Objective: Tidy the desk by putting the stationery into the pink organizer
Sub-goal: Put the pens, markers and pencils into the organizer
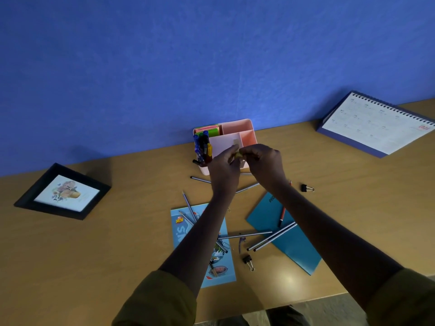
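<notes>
While your left hand (224, 167) and right hand (266, 161) are pinching the piece (239, 155) over the organizer (247, 127), you should be lowering it into a compartment before releasing.

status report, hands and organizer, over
Left hand and right hand both pinching small yellowish item over pink organizer. Pencils, binder clips loose on desk. Nothing in the way.

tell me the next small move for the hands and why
Likely release the small item into the organizer below: left hand and right hand pinch it right over an open compartment, and pencils wait on the desk.
</notes>
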Available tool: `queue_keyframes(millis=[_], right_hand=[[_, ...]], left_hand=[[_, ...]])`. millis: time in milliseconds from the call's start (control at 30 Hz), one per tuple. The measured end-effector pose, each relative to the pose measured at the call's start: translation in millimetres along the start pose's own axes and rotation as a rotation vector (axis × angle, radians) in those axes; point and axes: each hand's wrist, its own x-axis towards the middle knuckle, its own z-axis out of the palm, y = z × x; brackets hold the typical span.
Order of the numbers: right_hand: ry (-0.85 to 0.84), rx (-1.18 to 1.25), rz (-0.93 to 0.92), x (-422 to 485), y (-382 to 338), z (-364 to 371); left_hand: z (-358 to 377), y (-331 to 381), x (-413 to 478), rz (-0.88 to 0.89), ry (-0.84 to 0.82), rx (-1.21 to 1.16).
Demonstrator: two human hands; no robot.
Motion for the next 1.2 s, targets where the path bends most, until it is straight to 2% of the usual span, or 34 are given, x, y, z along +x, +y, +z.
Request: queue_keyframes(millis=[367,567,900,1100,1200], right_hand=[[-0.04,-0.056,-0.066,13,9,6],[-0.063,-0.067,-0.056,19,13,8],[-0.074,-0.025,-0.058,21,12,-2],[-0.038,-0.033,0.013,-3,23,-16],[-0.033,-0.011,0.057,-31,29,-25]], left_hand=[[11,-2,13,0.022,0.045,0.054],[11,-3,20,0.058,0.033,0.068],[7,-4,26,0.02,-0.014,0.007],[-5,-1,-2,0.053,0.039,-0.054],[-14,-10,-30,0.095,-0.021,-0.007]])
